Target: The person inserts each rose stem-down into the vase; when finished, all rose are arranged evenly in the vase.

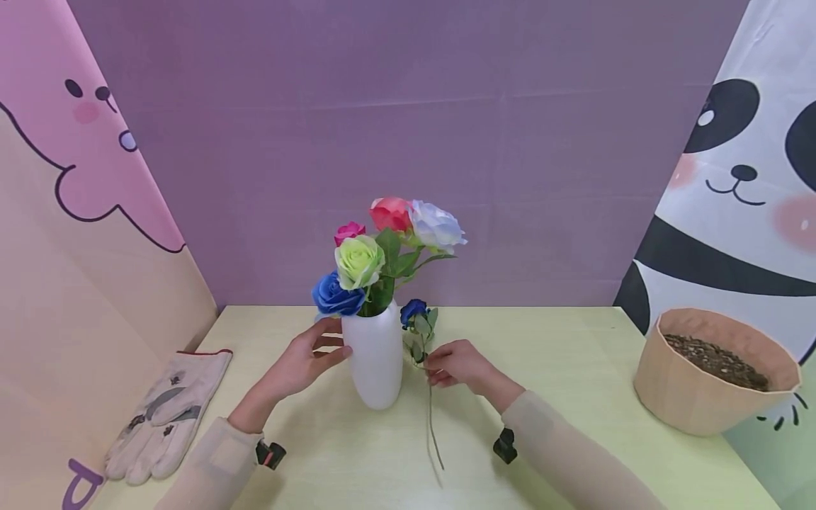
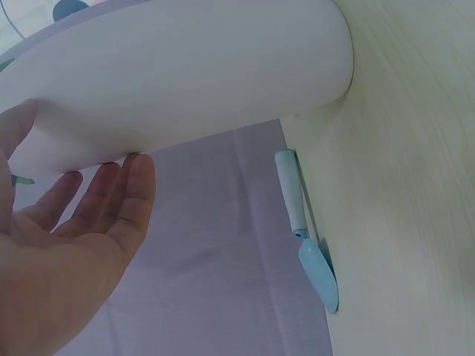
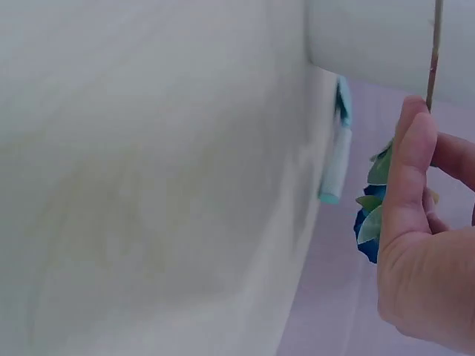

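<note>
A white vase stands upright on the table with a bunch of artificial roses in it: a blue rose, a green rose, a pale white-lilac rose, plus red and pink ones. My left hand holds the vase from its left side, thumb at the front and fingertips reaching toward the far side. To the right of the vase, my right hand pinches the thin stem of a small dark blue rose. Its bloom points up and its bare stem hangs below the fingers.
Behind the vase lies a small trowel near the table's back edge. Light work gloves rest at the left edge. On the right stands a tan planter with dark soil mix. A purple backdrop rises behind the table.
</note>
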`<control>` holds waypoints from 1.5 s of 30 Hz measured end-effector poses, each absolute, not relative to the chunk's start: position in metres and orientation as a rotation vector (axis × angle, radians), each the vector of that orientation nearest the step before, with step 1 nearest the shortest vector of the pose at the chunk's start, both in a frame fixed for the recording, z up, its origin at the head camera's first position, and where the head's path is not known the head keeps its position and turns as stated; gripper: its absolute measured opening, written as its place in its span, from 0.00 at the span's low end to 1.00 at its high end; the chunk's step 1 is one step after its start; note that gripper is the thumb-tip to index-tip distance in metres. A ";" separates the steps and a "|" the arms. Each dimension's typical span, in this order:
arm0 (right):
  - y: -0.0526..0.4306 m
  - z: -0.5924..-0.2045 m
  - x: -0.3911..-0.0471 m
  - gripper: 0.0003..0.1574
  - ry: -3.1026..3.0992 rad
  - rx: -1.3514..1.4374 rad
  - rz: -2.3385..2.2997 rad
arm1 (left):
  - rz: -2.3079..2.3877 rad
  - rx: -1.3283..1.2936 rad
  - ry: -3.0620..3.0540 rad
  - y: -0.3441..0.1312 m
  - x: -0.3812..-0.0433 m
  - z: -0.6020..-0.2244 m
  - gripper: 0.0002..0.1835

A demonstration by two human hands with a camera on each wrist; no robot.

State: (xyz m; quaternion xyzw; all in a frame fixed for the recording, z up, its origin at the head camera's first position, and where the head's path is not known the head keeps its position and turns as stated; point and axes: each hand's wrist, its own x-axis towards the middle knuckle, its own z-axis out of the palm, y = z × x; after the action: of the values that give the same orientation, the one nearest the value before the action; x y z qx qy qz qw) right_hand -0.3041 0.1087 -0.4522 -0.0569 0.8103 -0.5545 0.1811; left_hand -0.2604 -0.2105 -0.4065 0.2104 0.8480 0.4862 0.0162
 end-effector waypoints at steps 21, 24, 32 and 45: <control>0.134 -0.398 -0.299 0.20 2.175 -0.140 -1.979 | 1.517 0.644 2.629 -0.210 -0.260 -0.404 0.29; 0.134 -0.388 -0.294 0.19 2.130 -0.125 -2.063 | 1.519 0.642 2.627 -0.210 -0.260 -0.405 0.29; 0.137 -0.368 -0.286 0.12 2.025 -0.122 -2.282 | 1.522 0.658 2.625 -0.211 -0.261 -0.406 0.29; 0.142 -0.343 -0.275 0.10 1.790 -0.002 -2.634 | 1.521 0.647 2.619 -0.211 -0.260 -0.406 0.29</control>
State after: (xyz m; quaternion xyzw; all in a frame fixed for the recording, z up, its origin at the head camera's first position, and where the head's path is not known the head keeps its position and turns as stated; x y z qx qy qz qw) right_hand -0.2745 0.1423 -0.3427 -0.0007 0.5619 -0.8269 -0.0215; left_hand -0.2602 -0.2113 -0.4058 0.2088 0.8455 0.4910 0.0226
